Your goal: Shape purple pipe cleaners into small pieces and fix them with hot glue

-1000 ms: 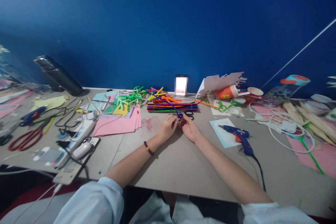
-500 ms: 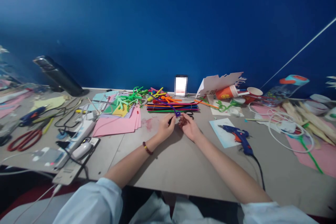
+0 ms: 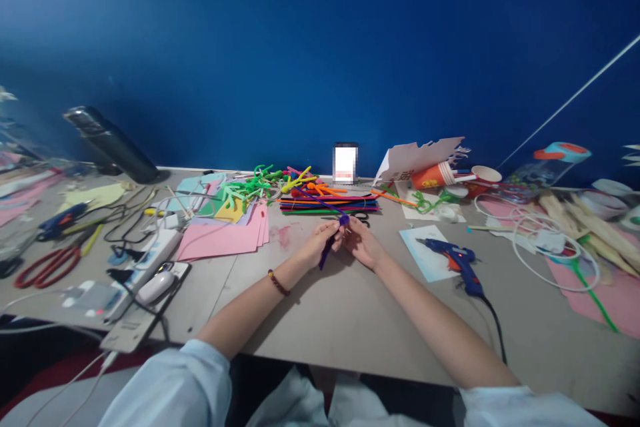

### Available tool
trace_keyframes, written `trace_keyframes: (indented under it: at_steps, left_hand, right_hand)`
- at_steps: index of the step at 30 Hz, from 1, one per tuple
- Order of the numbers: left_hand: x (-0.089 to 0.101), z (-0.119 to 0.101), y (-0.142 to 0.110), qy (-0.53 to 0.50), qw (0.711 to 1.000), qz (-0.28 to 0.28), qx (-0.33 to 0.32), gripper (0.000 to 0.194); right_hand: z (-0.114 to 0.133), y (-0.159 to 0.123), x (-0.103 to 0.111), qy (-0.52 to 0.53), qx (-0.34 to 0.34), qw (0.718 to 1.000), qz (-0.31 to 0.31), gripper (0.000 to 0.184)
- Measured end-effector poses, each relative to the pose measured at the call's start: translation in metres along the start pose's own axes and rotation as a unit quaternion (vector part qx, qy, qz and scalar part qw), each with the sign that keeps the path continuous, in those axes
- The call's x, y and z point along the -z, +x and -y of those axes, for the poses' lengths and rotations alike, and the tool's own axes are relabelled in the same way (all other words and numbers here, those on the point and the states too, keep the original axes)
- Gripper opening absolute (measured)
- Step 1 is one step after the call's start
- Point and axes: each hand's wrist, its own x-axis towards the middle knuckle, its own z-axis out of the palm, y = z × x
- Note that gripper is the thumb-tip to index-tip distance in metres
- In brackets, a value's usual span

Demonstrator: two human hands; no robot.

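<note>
Between my two hands, over the middle of the table, is a purple pipe cleaner (image 3: 344, 221) with a small coiled knot. One end slants up and left toward the bundle; another hangs below my fingers. My left hand (image 3: 321, 243) is closed on it, a beaded bracelet at the wrist. My right hand (image 3: 364, 243) pinches the coiled part from the other side, its fingertips close to the left ones. Just beyond lies a flat bundle of coloured pipe cleaners (image 3: 327, 204). Black-handled scissors (image 3: 361, 219) lie partly hidden behind my right hand.
Pink paper sheets (image 3: 220, 240) and twisted green pipe cleaners (image 3: 255, 181) lie left. A blue glue gun (image 3: 457, 260) with its cord rests right. Farther left are a power strip (image 3: 145, 267), red-handled scissors (image 3: 49, 267) and a black bottle (image 3: 113, 143). Paper cups (image 3: 434, 175) stand back right.
The purple pipe cleaner has turned in my hands, and one end now hangs down below my left fingers. Both hands have drawn closer together around the coil.
</note>
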Motion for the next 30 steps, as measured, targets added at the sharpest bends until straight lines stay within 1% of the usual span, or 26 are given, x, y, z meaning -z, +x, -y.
trace_keyframes:
  at_steps: [2,3,6,10,12,14,17,21,26,30]
  left_hand:
    - [0.002,0.001,0.001,-0.041,0.999,0.022,0.023,0.034]
    - [0.004,0.001,0.002,-0.053,0.998,0.025,0.029,0.034]
    - [0.008,0.005,0.005,-0.064,0.997,0.005,0.034,0.033]
    - [0.010,0.009,0.008,-0.038,0.999,-0.026,0.029,0.034]
    - [0.010,0.009,0.008,-0.015,0.999,-0.041,0.017,0.035]
    - [0.010,0.009,0.007,0.016,0.998,-0.053,0.003,0.036]
    - [0.010,0.009,0.007,0.072,0.995,-0.066,-0.022,0.038]
    - [0.011,0.012,0.007,0.103,0.991,-0.078,-0.035,0.039]
    - [0.012,0.013,0.007,0.074,0.995,-0.060,-0.024,0.036]
    - [0.010,0.012,0.006,0.023,0.999,-0.045,-0.002,0.034]
  right_hand:
    - [0.001,0.000,0.001,-0.014,0.009,1.000,-0.004,0.023]
    - [0.001,0.001,0.001,-0.022,0.013,1.000,-0.004,0.024]
    - [0.000,0.001,-0.001,-0.047,0.019,0.999,0.000,0.027]
    - [-0.002,0.001,-0.006,-0.068,0.028,0.997,-0.003,0.026]
    - [-0.003,0.002,-0.007,-0.071,0.035,0.997,-0.022,0.027]
    - [-0.005,0.003,-0.008,-0.074,0.046,0.995,-0.053,0.029]
    - [-0.007,0.004,-0.010,-0.092,0.080,0.988,-0.097,0.026]
    - [-0.008,0.004,-0.011,-0.115,0.106,0.979,-0.128,0.026]
    - [-0.008,0.004,-0.009,-0.126,0.105,0.975,-0.148,0.025]
    - [-0.006,0.004,-0.009,-0.132,0.095,0.977,-0.140,0.024]
